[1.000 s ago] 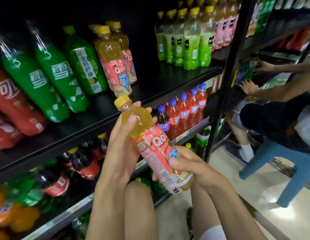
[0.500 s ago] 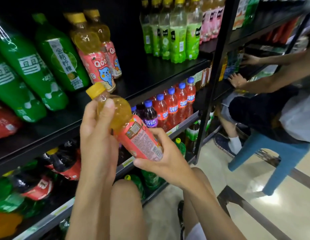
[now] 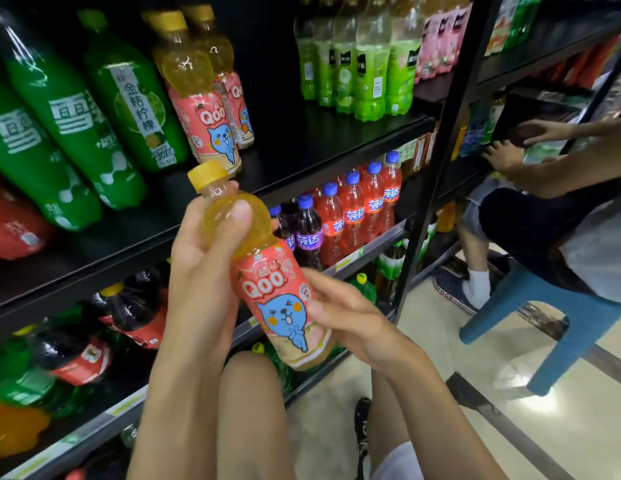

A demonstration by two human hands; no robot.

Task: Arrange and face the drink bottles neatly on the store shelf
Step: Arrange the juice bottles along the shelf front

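A small Qoo bottle (image 3: 267, 282) sits in mid-air in front of the black shelf (image 3: 319, 140), held in both hands near the middle of the view. It is tilted, with its yellow cap toward 11 o'clock and its base toward 5 o'clock, and the pink label with the blue cartoon face is turned to the camera. The left hand (image 3: 201, 271) grips the bottle's rounded yellow shoulder, with the thumb pressed on the front and the fingers curled behind it. The right hand (image 3: 350, 323) pinches the lower label from the 3 o'clock side, thumb on the front and fingers wrapped round the back. The bottle touches no shelf. At 11 o'clock from its cap, two matching bottles (image 3: 198, 109) stand on the middle board, one just behind the other, and the front one shows its label. Large green bottles (image 3: 77, 126) fill the board at 9 to 10 o'clock. A row of pale green bottles (image 3: 368, 74) stands well apart at 1 o'clock, with bare board between the two groups. On the board below, at 2 to 3 o'clock from the held bottle, stand red bottles with blue caps (image 3: 354, 209) and a purple bottle (image 3: 309, 233) beside them. Dark bottles with red labels (image 3: 136, 313) lie at 8 o'clock. At 3 o'clock a second person sits on a blue stool (image 3: 551, 327), reaching both hands into the neighbouring rack (image 3: 454, 98).
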